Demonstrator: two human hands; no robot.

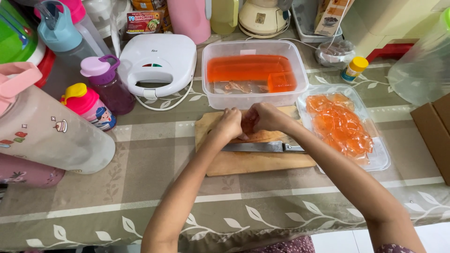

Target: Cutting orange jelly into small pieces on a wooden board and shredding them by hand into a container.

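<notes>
While the clear plastic tub (255,100) at the back holds a slab of orange jelly (248,68) plus a cut cube in one corner, the shallow clear tray (380,159) to the right is piled with glossy wrapped orange pieces (340,124). Both hands, left hand (228,124) and right hand (263,117), are pinched shut together around a small orange jelly piece (247,125) (mostly hidden, so shape's hard to tell). It sits between the fingertips above the wooden cutting board (253,161), just behind the knife (262,147).
</notes>
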